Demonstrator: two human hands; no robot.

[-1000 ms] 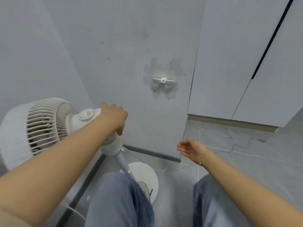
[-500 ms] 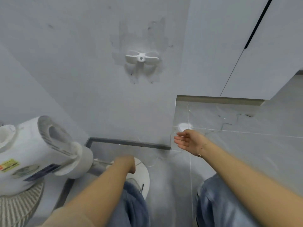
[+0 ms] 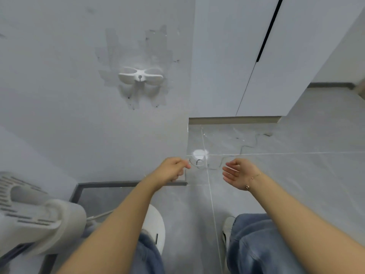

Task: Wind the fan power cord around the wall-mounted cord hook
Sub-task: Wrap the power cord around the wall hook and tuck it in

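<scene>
The cord [image 3: 197, 165] lies in loose loops on the floor [image 3: 276, 175] by the wall corner, well below the empty hook [image 3: 140, 75] on the wall. The left hand [image 3: 171, 169] has let go of the fan [image 3: 35, 218] and now reaches down to the cord, fingers curled; whether it pinches the cord yet I cannot tell. The right hand [image 3: 238, 173] hovers spread beside it, holding nothing. So steadying the fan seems over and gathering cord begins, winding not yet started
</scene>
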